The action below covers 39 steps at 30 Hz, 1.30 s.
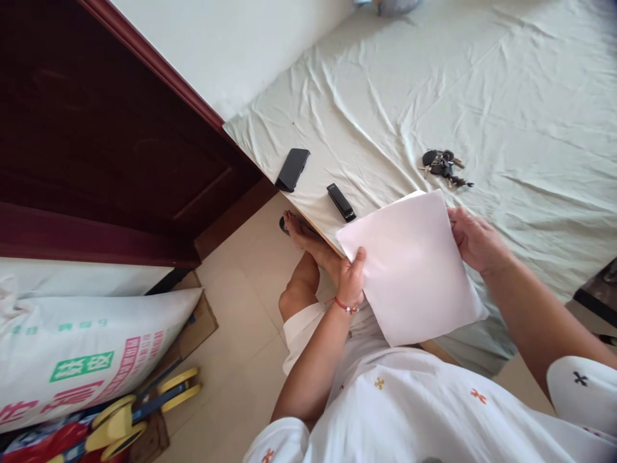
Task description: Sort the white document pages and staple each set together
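Note:
I hold a white sheet of paper in front of me, over the corner of a bed. My left hand, with a red bracelet on the wrist, grips the sheet's left edge. The right edge, near the upper corner, is pinched by my right hand. The paper looks flat, slightly tilted, and hides part of the bed edge beneath it.
The bed has a wrinkled pale green sheet. On it lie a black phone, a small black device and a bunch of keys. A dark wooden door and a printed sack stand left; my bare foot rests on the tiled floor.

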Each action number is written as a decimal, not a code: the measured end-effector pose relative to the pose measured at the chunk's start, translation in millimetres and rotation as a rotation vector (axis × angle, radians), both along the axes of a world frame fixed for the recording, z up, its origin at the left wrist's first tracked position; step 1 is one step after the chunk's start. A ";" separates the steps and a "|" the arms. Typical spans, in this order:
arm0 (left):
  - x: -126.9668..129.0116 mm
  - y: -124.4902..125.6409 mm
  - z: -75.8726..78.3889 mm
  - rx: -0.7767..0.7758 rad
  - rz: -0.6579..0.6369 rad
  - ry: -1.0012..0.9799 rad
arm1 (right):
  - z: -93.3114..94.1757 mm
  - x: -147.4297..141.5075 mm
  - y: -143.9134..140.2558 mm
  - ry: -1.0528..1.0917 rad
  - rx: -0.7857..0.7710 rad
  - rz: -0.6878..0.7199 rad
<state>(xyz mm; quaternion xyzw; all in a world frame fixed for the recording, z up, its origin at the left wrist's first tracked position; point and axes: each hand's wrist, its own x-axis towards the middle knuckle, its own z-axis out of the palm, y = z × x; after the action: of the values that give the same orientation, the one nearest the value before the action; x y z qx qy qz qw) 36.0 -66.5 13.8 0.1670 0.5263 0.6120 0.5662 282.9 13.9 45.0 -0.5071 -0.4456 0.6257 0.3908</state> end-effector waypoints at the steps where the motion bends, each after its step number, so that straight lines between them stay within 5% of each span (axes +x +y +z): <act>1: 0.7 -0.2 -0.4 -0.008 0.010 0.011 | 1.2 -1.5 -0.6 0.054 -0.051 -0.013; 7: -5.3 1.7 3.4 0.016 -0.056 0.025 | -1.2 -6.7 -2.3 0.028 -0.291 0.035; 15: -32.2 28.1 14.1 0.130 -0.120 0.000 | -6.9 -2.8 -3.2 0.035 -0.355 0.179; 22: -36.0 29.6 1.4 0.095 -0.112 0.093 | -0.6 -6.1 5.9 -0.101 -0.190 0.232; 27: -52.8 27.9 -8.8 0.101 -0.177 0.389 | 3.4 -2.7 20.1 -0.296 -0.048 0.297; 36: -54.8 19.5 -19.5 0.180 -0.252 0.694 | 18.0 -27.4 51.6 -0.262 -0.032 0.403; 39: -53.4 16.0 -16.7 0.188 -0.279 0.759 | 24.2 -36.0 57.2 -0.425 0.136 0.393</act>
<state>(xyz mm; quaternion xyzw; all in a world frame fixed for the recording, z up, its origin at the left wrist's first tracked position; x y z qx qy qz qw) -17.4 -50.6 -2.9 0.5014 0.6118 0.4699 0.3919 246.9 71.1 69.2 -0.5034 -0.6480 0.5379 0.1932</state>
